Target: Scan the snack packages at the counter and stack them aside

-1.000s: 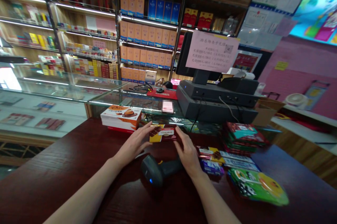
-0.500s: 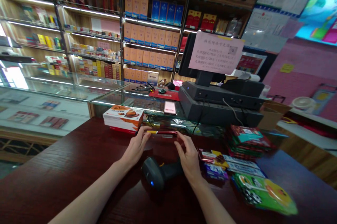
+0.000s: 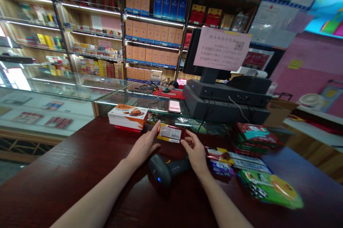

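Note:
My right hand (image 3: 197, 153) pinches the right end of a flat red-and-yellow chocolate bar (image 3: 171, 133) between thumb and fingers. The wrapper's pale label and barcode face me. My left hand (image 3: 144, 146) is by the bar's left end, its index finger stretched along that edge and its thumb spread apart below. On the dark counter under the bar lies a black barcode scanner (image 3: 163, 171) with a blue light on. Part of its handle is hidden by my right hand.
A white-and-orange box (image 3: 128, 117) stands back left. To the right lie a similar red-and-yellow bar (image 3: 221, 155), a purple pack (image 3: 222, 168), blue-white packs (image 3: 252, 163), a green panda bag (image 3: 269, 188) and stacked packets (image 3: 254, 137). Behind is a monitor (image 3: 189, 53) on a dark base.
The chocolate bar has tipped from edge-on to showing its labelled face. My left thumb and fingers have spread apart, while my right hand keeps its hold. The view has shifted slightly.

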